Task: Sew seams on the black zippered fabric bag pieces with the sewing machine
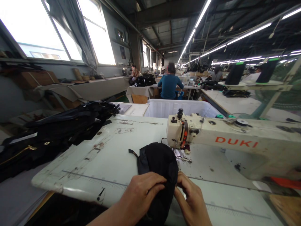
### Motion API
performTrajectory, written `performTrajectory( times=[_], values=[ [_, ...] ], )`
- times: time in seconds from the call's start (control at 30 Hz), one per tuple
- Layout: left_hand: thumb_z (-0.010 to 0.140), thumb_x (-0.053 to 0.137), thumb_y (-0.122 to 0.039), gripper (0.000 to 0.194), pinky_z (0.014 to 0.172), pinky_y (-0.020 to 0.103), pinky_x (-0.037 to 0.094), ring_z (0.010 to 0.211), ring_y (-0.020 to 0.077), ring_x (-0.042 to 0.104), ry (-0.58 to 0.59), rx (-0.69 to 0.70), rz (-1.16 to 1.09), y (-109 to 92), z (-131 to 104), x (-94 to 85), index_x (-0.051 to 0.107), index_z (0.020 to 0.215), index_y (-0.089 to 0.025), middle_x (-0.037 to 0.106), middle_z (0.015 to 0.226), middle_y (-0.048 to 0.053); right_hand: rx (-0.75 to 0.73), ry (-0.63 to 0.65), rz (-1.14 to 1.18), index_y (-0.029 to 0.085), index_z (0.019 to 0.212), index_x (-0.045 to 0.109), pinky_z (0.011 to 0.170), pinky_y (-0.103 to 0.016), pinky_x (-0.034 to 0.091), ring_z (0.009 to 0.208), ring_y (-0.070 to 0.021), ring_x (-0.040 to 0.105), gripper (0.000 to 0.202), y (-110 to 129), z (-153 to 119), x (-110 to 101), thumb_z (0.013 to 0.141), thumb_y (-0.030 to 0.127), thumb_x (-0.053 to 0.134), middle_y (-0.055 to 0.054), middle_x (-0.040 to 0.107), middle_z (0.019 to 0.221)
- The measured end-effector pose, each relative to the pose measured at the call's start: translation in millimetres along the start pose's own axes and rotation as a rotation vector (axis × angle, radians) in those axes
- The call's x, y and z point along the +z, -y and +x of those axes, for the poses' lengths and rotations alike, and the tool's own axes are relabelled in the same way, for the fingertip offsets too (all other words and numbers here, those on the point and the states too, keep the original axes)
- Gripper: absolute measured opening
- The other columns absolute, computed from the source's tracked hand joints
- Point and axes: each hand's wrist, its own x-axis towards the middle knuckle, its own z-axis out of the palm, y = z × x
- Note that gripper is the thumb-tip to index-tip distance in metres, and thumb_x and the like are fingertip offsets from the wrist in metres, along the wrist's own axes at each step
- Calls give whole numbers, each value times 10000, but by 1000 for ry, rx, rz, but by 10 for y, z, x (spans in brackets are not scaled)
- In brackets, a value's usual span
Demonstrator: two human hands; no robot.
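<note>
- Currently the pale tabletop (127,135) is stretching left of the black cloth piece (160,157), its rounded corner jutting toward a heap of dark zippered goods (58,131).
- The cloth piece is lying near the front edge, its right side sitting just beside the needle end of the sewing machine (207,136).
- Left hand (143,191) and right hand (191,197) are both pinching the cloth piece between thumb and fingers, from opposite sides.
- The soft, matte cloth is curving round at its far end, a narrow strip (133,153) sticking out leftward.
- The machine's hard cream arm is blocking the right; a white plastic bin (181,107) is standing behind, and a person in blue (170,86) is facing away beyond.
</note>
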Motion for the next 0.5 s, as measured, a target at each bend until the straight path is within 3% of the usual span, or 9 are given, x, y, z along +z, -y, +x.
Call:
performTrajectory(
  times=[0.07,0.27,0.4,0.5],
  values=[
    [852,614,-102,178,747,150,507,777,121,698,27,-20,32,-16,11,-13,718,953,-206,746,872,0,-26,-17,-43,227,816,431,702,-202,437,747,-126,553,132,-19,-13,17,939,179,441,12,517,793],
    [840,596,-90,176,636,141,489,608,101,672,255,-226,-23,-126,140,-164,745,861,-183,730,729,-7,-61,22,-58,229,834,439,666,-202,435,730,-122,554,124,19,-21,-17,943,170,431,16,513,787],
    [806,607,-95,170,604,139,488,589,101,669,229,-272,-51,-127,164,-165,748,852,-178,734,744,1,-102,27,-57,239,868,445,650,-187,426,705,-108,536,120,73,5,-44,945,149,425,25,532,803],
    [744,606,-68,179,585,146,485,618,121,678,181,-211,2,-97,115,-97,740,807,-169,732,727,7,-145,7,-105,244,904,432,685,-196,433,748,-118,538,130,70,5,1,933,118,416,15,520,828]
  ],
)
